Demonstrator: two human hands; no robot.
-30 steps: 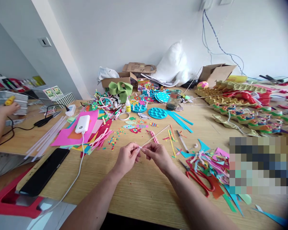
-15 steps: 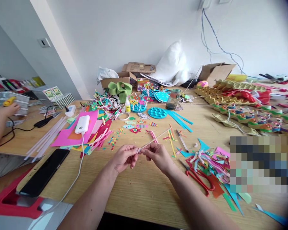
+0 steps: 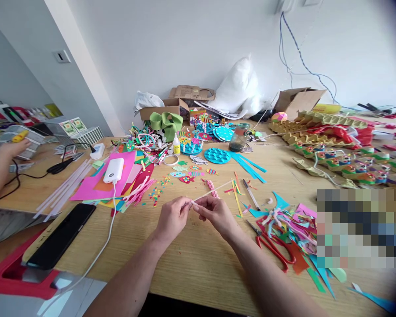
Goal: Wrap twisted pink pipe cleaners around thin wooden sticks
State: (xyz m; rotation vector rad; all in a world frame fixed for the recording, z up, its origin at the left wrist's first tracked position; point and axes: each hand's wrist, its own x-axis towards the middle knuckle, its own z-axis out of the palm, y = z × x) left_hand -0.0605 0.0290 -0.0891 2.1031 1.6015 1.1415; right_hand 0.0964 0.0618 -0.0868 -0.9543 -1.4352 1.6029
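Both hands meet over the middle of the table around a thin pale strip (image 3: 218, 188), whose free end slants up to the right. My left hand (image 3: 173, 219) pinches its near end between thumb and fingertips, the other fingers curled in. Right beside it, my right hand (image 3: 214, 214) grips the same strip between thumb and forefinger. The fingertips hide the pinched part. Just beyond my right hand lies a pink crinkled piece (image 3: 212, 188). Several decorated paper fish (image 3: 195, 174) lie farther back, near blue scalloped discs (image 3: 217, 155).
Red-handled scissors (image 3: 273, 248) and paper scraps (image 3: 292, 224) lie to the right, with a pen (image 3: 251, 194) behind. At left are a phone (image 3: 62, 235), a white power bank (image 3: 113, 171) with its cable, and coloured sheets (image 3: 86, 187). Another person's hand (image 3: 15, 149) holds a yellow tool.
My left hand has rolled inward, its fingers now curled closer to the strip. The strip's free end has dipped slightly. At far left, the other person's hand has shifted a little.
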